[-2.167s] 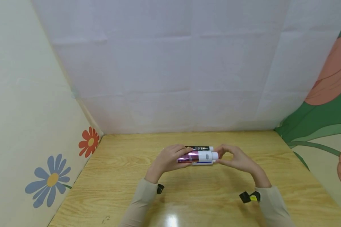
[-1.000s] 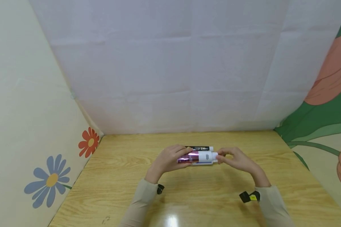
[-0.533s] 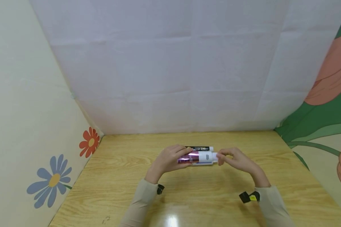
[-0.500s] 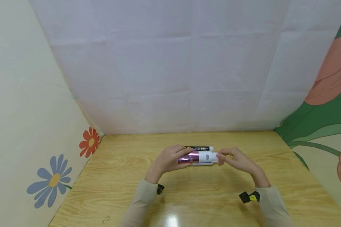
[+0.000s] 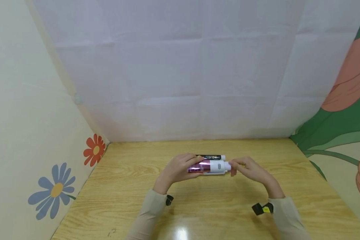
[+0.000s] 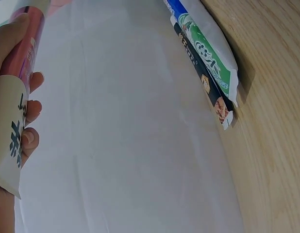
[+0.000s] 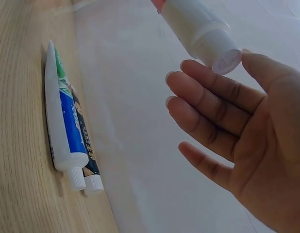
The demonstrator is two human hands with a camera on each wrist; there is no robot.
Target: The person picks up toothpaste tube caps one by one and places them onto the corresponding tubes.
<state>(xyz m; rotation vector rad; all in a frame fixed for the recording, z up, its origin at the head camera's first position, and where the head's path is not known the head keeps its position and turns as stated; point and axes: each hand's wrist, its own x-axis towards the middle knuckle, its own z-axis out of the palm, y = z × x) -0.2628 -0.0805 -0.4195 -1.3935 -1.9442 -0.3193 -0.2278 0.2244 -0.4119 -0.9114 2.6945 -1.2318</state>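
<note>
My left hand point(image 5: 177, 168) grips a shiny pink toothpaste tube point(image 5: 199, 166) with a white section, held level above the table. In the left wrist view, the fingers wrap around that tube's pink body and cream tail end. At the tube's right end is a white cap point(image 5: 227, 166). My right hand point(image 5: 248, 169) pinches this cap between thumb and index finger. From the right wrist, its other fingers point(image 7: 203, 116) show spread beneath the cap. Whether the cap is loose cannot be seen.
Two more toothpaste tubes lie side by side on the wooden table point(image 5: 138, 206): a black one point(image 7: 87, 141) and a white, blue and green one point(image 7: 72, 121). Both are partly hidden beneath the held tube in the head view. A white cloth backdrop point(image 5: 168, 83) rises behind.
My right thumb and fingers have shifted on the cap, from reaching around its end to a pinch with the thumb turned upward. The left hand and its tube have stayed nearly still.
</note>
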